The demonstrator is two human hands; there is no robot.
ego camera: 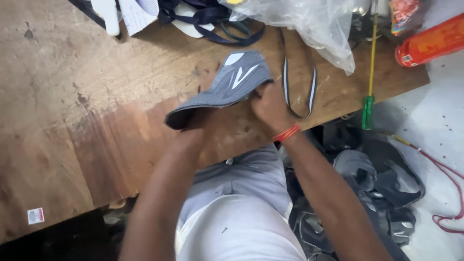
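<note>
While both hands grip the grey shoe top [222, 87] over the wooden bench [72, 96], the right hand [270, 108] pinches its near edge, the left hand [200, 123] tucked beneath, its long side slanting up-right.

Wooden workbench [72, 121], worn and stained, small sticker [36, 215] near front edge. Clear plastic bag [309, 24] at rear edge; dark blue straps [217, 21] beside it. Thin grey strap loop [299, 92] flat on bench. Green-handled screwdriver [369, 92] at right end of bench. Orange bottle [430, 41] at far right. Pile of grey shoe uppers [372, 183] on floor; red cord [447, 193] alongside.
</note>
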